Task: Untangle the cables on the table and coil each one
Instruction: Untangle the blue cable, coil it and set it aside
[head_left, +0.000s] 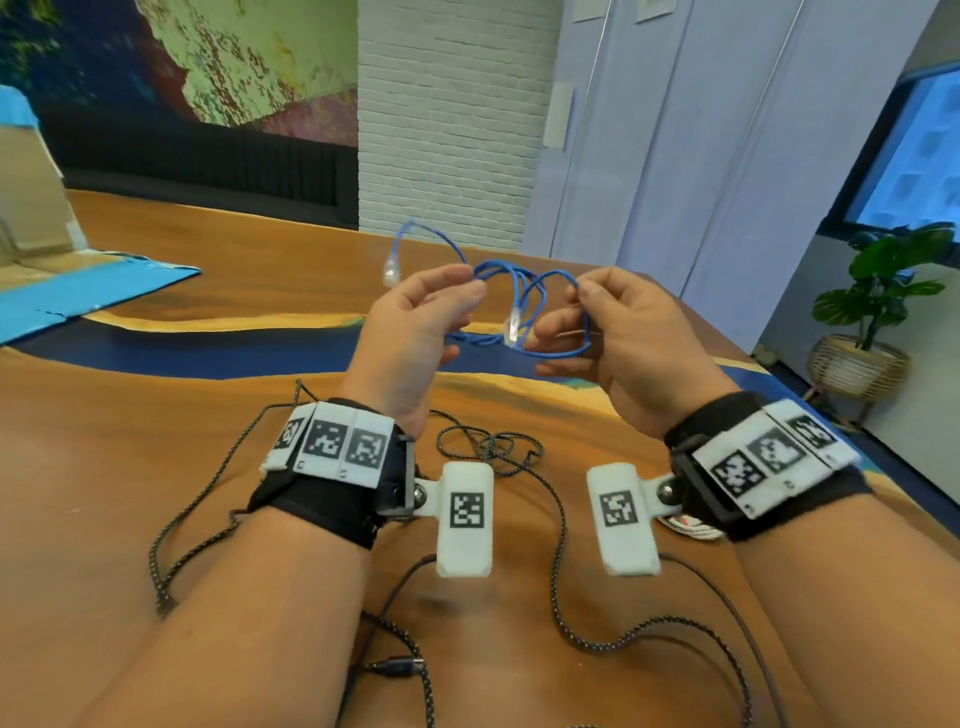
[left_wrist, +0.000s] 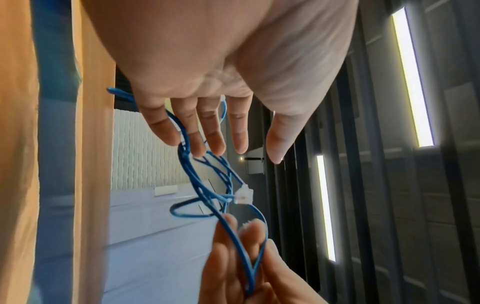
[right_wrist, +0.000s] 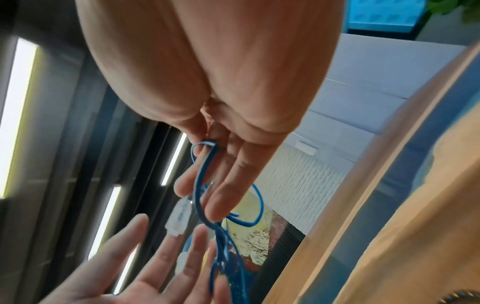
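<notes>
A tangled blue network cable (head_left: 519, 283) hangs in the air between both hands, above the wooden table (head_left: 156, 415). My left hand (head_left: 431, 317) pinches it at a knot of strands; in the left wrist view the blue cable (left_wrist: 192, 174) runs between its fingers (left_wrist: 207, 131). My right hand (head_left: 618, 332) pinches a loop, which is hooked round a finger (right_wrist: 205, 152) in the right wrist view. One clear plug (head_left: 390, 270) dangles left of the left hand, the other plug (head_left: 514, 325) between the hands. A black braided cable (head_left: 488, 447) lies knotted on the table under my wrists.
A dark cable with a USB plug (head_left: 400, 666) lies near the table's front edge. A cardboard box (head_left: 31, 182) and a flattened blue-taped sheet (head_left: 78, 291) sit at the far left. A potted plant (head_left: 878, 291) stands on the floor beyond the right edge.
</notes>
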